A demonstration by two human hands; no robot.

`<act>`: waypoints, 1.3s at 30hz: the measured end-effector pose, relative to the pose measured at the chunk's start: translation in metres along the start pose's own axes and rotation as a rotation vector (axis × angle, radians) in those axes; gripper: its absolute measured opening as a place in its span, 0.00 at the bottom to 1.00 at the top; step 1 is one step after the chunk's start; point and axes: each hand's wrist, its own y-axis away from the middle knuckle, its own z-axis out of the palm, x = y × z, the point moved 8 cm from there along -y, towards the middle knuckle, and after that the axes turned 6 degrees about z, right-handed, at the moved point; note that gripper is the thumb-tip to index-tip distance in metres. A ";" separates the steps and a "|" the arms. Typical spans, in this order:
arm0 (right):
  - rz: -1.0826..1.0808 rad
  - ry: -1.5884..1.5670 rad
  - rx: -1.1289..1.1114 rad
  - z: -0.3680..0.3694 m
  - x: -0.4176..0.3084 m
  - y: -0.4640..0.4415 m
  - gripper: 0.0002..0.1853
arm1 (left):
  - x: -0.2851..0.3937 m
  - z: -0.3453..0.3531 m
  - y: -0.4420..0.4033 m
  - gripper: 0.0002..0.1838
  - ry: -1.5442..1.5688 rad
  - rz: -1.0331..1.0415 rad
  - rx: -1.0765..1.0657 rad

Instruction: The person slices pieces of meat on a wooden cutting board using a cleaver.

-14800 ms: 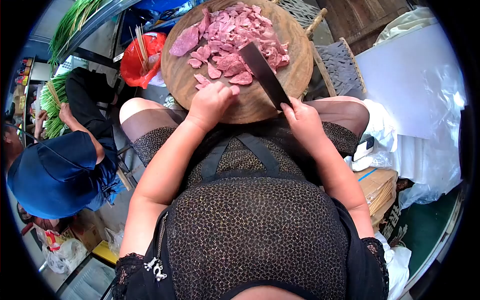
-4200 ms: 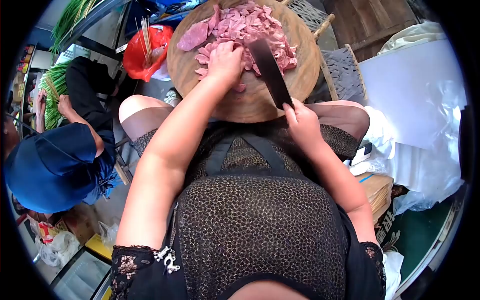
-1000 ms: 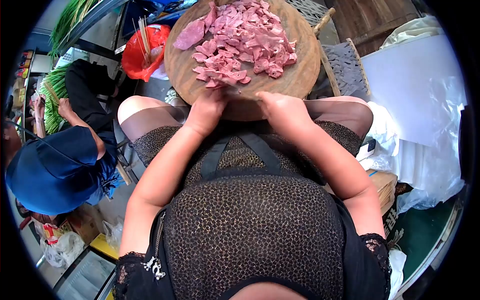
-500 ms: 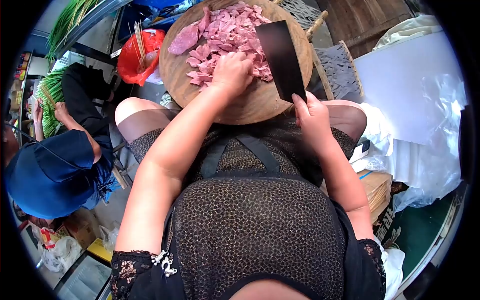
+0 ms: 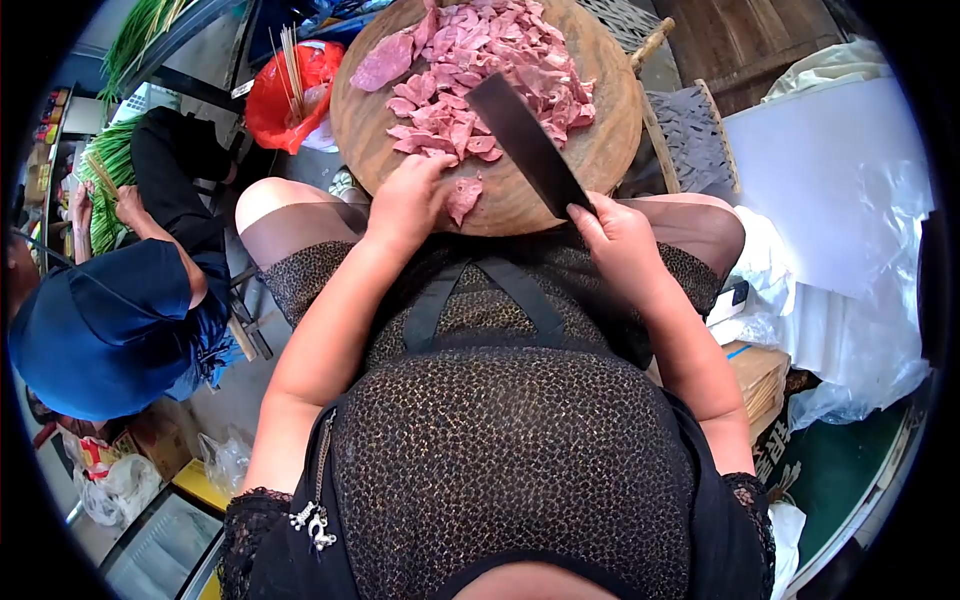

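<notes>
A round wooden chopping board sits in front of my lap with a heap of sliced pink meat on it. A larger uncut chunk of meat lies at the heap's left. My left hand is at the board's near edge with bent fingers, against a separate piece of meat; its fingertips are partly hidden. My right hand is closed around the handle of a dark, wide-bladed cleaver. The blade slants up and left over the board, in front of the heap.
To the left, a person in blue holds thin sticks beside green stalks. A red bag with skewers stands left of the board. At right are a woven chair, a white panel and clear plastic sheeting.
My left hand has moved from the heap toward me and left, and a single piece of meat now lies beside it. The cleaver has tilted further left, its blade turned more edge-on.
</notes>
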 end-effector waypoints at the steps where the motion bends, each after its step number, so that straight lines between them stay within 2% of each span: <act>1: -0.077 0.073 0.000 0.000 -0.009 0.002 0.15 | -0.006 -0.004 0.006 0.16 0.017 -0.060 0.014; 3: -0.072 0.154 -0.021 0.002 -0.012 0.006 0.15 | -0.004 -0.007 0.017 0.17 0.036 -0.123 0.030; 5: -0.216 0.287 0.001 0.008 -0.021 0.010 0.14 | 0.014 0.004 0.023 0.12 0.054 -0.077 -0.086; 6: -0.229 0.314 -0.016 0.012 -0.023 0.011 0.14 | 0.021 0.007 0.024 0.08 -0.032 -0.036 -0.099; 7: -0.229 0.315 -0.015 0.013 -0.024 0.010 0.14 | 0.018 0.009 0.024 0.08 -0.032 -0.036 -0.097; 9: -0.270 0.396 -0.050 0.021 -0.028 0.011 0.14 | 0.018 0.008 0.022 0.07 -0.243 0.096 -0.067; 11: -0.311 0.434 -0.031 0.022 -0.030 0.014 0.13 | 0.011 0.011 0.027 0.08 -0.292 0.100 -0.114; 13: -0.367 0.500 -0.029 0.024 -0.034 0.018 0.14 | 0.025 -0.001 0.030 0.07 -0.280 0.197 0.023; 14: -0.364 0.499 -0.028 0.025 -0.034 0.018 0.14 | 0.024 0.002 0.030 0.07 -0.278 0.199 0.021; 16: -0.402 0.517 -0.029 0.029 -0.037 0.020 0.13 | 0.029 0.008 0.031 0.13 -0.271 0.283 0.047; 19: -0.379 0.579 -0.063 0.034 -0.043 0.017 0.11 | 0.033 0.008 0.030 0.18 -0.345 0.329 0.040; 23: -0.364 0.595 -0.116 0.036 -0.048 0.010 0.09 | 0.028 0.013 0.033 0.20 -0.353 0.300 0.011; 25: -0.293 0.688 -0.226 0.045 -0.044 0.003 0.08 | 0.024 0.016 0.034 0.23 -0.297 0.254 -0.027; 29: -0.331 0.690 -0.186 0.057 -0.056 -0.007 0.09 | 0.021 0.015 0.034 0.23 -0.310 0.256 0.020; 33: -0.247 0.653 -0.192 0.052 -0.054 -0.028 0.10 | 0.016 0.018 0.025 0.21 -0.249 0.240 -0.097; 35: -0.282 0.480 0.135 0.031 -0.047 -0.033 0.12 | 0.021 0.017 0.004 0.20 -0.226 0.272 -0.123; 37: -0.219 0.373 0.277 0.008 -0.039 -0.033 0.14 | 0.039 0.007 -0.025 0.16 -0.254 0.380 0.022; 39: -0.198 0.212 0.328 -0.014 -0.029 -0.034 0.14 | 0.054 0.016 -0.056 0.13 -0.255 0.414 0.045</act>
